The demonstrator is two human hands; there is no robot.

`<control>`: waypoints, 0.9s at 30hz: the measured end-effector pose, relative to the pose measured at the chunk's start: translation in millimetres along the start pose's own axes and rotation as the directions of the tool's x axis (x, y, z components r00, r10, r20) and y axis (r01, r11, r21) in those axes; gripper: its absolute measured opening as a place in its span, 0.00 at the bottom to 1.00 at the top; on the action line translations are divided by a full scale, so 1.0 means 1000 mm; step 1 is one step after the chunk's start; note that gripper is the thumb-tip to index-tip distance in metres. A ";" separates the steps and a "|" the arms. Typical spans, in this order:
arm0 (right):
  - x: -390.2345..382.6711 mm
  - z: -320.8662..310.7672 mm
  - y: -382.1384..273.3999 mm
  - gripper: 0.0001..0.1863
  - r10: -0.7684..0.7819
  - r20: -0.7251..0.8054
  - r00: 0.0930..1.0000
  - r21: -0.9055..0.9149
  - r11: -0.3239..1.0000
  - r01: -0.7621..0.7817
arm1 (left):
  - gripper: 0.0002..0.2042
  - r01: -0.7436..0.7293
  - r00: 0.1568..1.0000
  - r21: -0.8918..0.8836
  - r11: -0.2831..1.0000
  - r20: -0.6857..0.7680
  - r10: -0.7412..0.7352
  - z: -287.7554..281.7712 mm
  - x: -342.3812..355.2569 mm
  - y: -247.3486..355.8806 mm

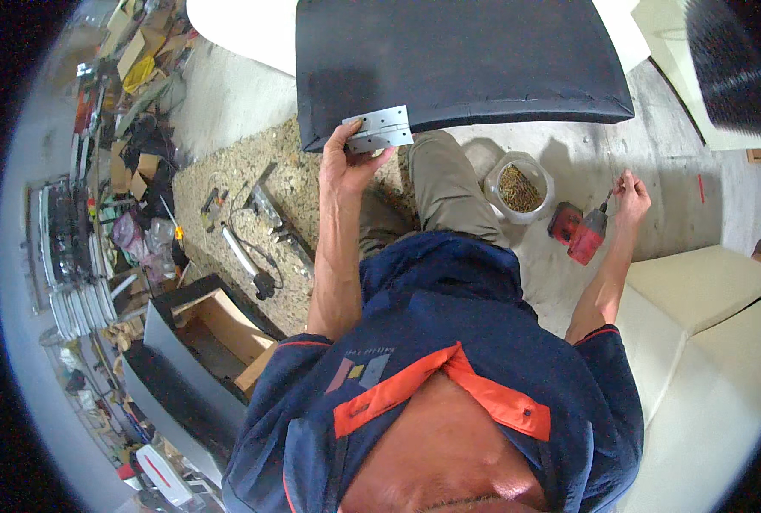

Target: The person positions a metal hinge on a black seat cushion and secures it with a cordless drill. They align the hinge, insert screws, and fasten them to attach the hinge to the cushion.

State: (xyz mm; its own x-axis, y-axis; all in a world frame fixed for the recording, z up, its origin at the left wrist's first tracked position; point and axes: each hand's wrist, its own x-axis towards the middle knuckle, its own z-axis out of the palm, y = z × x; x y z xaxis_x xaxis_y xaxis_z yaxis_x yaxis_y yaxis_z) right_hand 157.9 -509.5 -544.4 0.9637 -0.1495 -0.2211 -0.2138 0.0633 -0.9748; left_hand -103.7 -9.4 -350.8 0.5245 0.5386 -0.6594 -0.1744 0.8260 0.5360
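Observation:
My left hand holds a silver metal hinge with several holes against the lower left edge of a black padded panel. My right hand is closed at the right, beside the tip of a red and black cordless drill that lies on the floor; what its fingers grip, if anything, is too small to make out. A round white translucent tub full of small brass-coloured screws stands between my knee and the drill.
A speckled board at the left bears assorted tools. An open dark upholstered box stands at the lower left, beside piled scrap and cardboard. Cream upholstered pieces stand at the right; a pale panel is at the upper right.

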 end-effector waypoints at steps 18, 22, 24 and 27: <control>-0.006 -0.007 -0.004 0.09 0.009 0.038 0.999 -0.157 0.988 -0.003 | 0.17 0.005 0.980 0.098 0.995 0.195 -0.024 0.001 -0.005 -0.008; 0.005 -0.015 -0.003 0.10 0.083 0.097 0.992 -0.280 0.959 -0.053 | 0.13 -0.054 0.970 0.032 0.998 0.240 0.045 0.001 -0.007 -0.015; 0.006 -0.016 -0.001 0.11 0.068 0.149 0.986 -0.356 0.934 -0.011 | 0.13 -0.013 0.991 -0.009 1.000 0.131 0.014 0.002 -0.001 -0.016; 0.002 -0.015 -0.002 0.12 0.073 0.133 0.988 -0.353 0.935 -0.021 | 0.12 -0.008 0.995 -0.019 1.000 0.096 0.010 0.006 0.003 -0.014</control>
State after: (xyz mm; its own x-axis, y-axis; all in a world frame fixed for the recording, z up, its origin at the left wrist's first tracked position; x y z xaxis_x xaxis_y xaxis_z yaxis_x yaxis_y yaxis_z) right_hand 157.9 -524.2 -543.3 0.9583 -0.0121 -0.2853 -0.2768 -0.2857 -0.9175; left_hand -94.4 -20.0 -356.9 0.6000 0.5286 -0.6005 -0.1943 0.8244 0.5316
